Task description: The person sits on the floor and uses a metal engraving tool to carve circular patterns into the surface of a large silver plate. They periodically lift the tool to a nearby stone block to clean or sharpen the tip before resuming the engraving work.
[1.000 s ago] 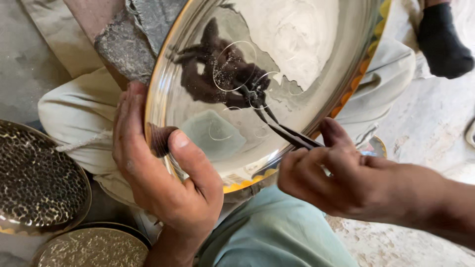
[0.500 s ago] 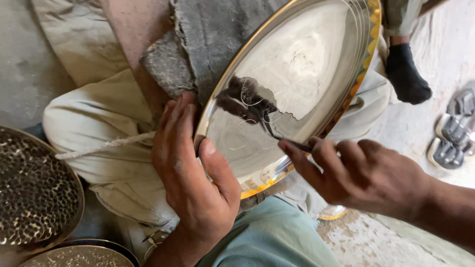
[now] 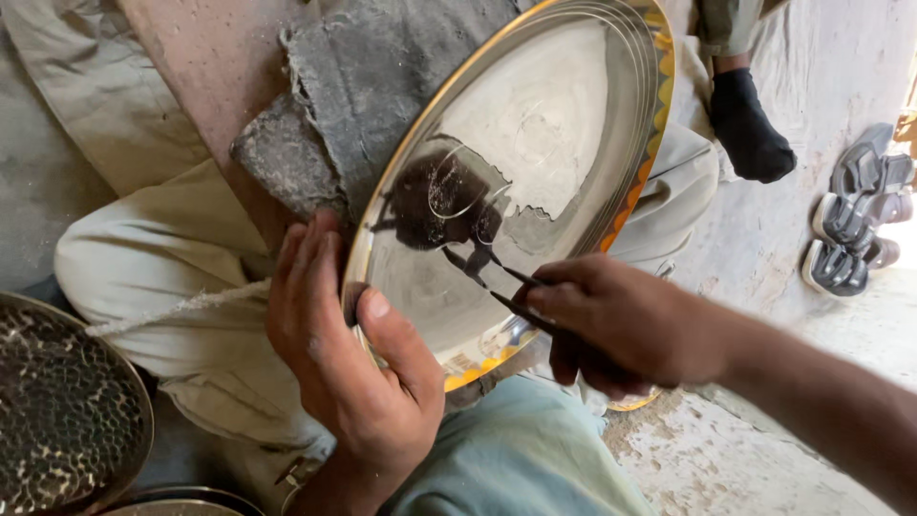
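While the left hand [image 3: 349,368] grips the shiny round brass-rimmed metal tray [image 3: 535,143], the right hand [image 3: 621,325] pinches dark metal dividers [image 3: 497,277]; one scribed circle shows, the rest of the face bare.

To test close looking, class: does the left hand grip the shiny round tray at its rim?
Yes, the left hand clasps the tray at its lower rim, thumb lying on the polished face.

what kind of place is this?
Likely a floor-level metal craft workshop. The left hand steadies a shiny round metal tray while the right hand works it with a thin dark tool. A patterned metal plate lies nearby.
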The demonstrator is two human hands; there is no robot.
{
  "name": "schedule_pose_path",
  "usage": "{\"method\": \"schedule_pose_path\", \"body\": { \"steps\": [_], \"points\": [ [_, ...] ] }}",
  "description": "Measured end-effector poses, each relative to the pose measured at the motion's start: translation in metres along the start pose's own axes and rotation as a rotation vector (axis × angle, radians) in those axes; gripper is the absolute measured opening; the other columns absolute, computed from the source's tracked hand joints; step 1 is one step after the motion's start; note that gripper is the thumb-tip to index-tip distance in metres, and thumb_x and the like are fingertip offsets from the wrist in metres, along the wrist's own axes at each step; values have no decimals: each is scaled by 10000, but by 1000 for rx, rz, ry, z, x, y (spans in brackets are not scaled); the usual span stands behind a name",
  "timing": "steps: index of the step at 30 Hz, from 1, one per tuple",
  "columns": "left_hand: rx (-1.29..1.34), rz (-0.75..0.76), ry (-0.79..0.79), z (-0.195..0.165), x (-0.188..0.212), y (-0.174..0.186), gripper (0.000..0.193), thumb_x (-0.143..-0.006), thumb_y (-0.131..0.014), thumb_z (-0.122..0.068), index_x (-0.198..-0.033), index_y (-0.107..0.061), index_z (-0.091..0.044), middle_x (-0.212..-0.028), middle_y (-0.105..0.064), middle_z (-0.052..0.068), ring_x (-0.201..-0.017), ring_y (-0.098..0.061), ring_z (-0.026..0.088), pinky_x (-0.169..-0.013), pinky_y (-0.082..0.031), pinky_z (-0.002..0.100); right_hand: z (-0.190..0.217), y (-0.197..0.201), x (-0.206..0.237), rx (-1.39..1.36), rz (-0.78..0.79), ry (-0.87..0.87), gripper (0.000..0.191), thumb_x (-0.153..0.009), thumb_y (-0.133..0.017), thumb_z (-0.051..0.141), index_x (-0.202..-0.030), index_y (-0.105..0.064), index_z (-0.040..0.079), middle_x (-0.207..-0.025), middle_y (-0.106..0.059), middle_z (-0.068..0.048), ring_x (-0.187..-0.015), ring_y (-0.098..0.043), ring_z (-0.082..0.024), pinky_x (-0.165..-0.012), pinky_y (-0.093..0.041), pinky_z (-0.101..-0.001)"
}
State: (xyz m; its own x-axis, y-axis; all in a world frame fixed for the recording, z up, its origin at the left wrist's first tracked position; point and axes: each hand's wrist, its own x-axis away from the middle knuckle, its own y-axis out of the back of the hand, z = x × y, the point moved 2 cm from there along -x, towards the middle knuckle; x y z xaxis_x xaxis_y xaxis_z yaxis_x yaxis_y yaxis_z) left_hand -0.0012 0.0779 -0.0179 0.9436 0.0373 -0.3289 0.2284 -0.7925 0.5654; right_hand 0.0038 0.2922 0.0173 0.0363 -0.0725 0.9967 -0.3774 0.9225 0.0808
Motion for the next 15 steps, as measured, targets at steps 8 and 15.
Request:
{"method": "schedule_pose_path", "body": {
  "steps": [8, 15],
  "points": [
    [285, 100, 107, 10, -7, 20, 325, -1190, -509, -214, -1374, -542, 51, -1309, -658, 194, -1200, -675, 324, -1058, -522, 394, -40, 4, 10, 190, -165, 600, 466, -1013, -571, 395, -1387, -650, 128, -767, -671, -29, -657, -577, -97, -549, -505, -283],
    [-3, 37, 278, 25, 17, -2, 304, -1105, -526, -227, -1103, -650, 50, -895, -669, 192, -820, -653, 357, -757, -487, 436, -107, -1, 7, 213, -605, 689, 639, -791, -796, 230, -1392, -600, 141, -733, -666, -47, -574, -623, -148, -539, -517, -304]
  ]
}}
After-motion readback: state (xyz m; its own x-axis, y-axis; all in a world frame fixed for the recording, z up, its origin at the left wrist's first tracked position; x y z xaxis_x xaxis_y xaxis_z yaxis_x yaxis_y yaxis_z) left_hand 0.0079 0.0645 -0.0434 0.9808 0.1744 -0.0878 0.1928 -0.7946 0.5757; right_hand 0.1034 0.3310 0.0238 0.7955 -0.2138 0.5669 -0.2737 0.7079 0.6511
